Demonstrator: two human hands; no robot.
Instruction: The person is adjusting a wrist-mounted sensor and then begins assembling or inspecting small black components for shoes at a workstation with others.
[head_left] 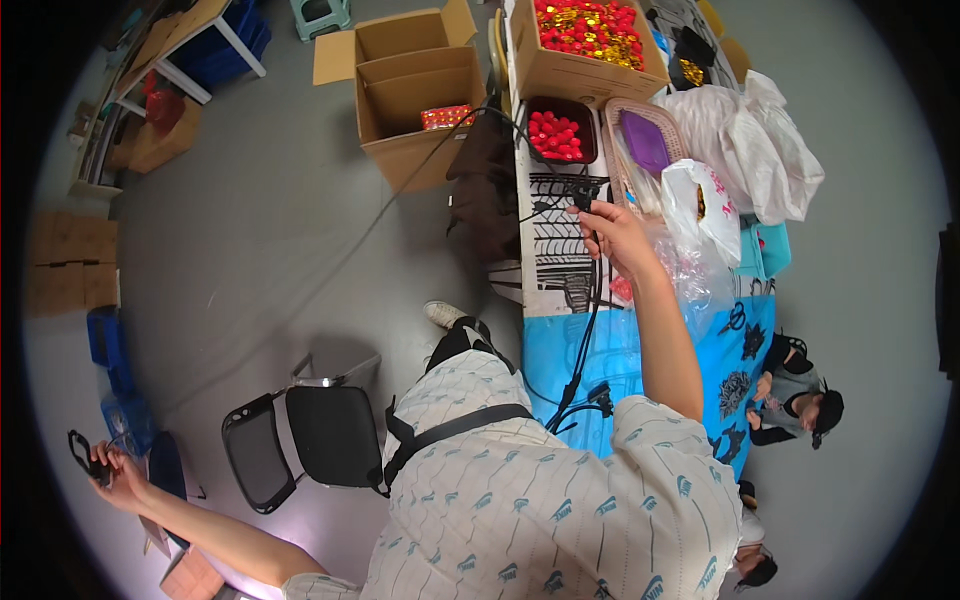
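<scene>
My right hand (615, 238) reaches over the table, thumb and fingers pinched at a black cable plug (584, 200). Black cables (585, 345) run from around there along the tabletop toward my body, and one long black cable (405, 185) arcs away to the left over the floor. Far out to the left, my left hand (122, 482) is closed on a black object with an open loop (80, 448); its exact kind is too small to tell. More black connectors (600, 398) lie on the blue part of the table (540, 345).
Beside my right hand stand a dark tray of red pieces (556, 134), a woven basket (672, 118) and plastic bags (702, 212). Beyond is a carton of red and gold pieces (590, 75). An open carton (415, 130) and a black chair (335, 435) stand on the floor. Two people (800, 400) sit at right.
</scene>
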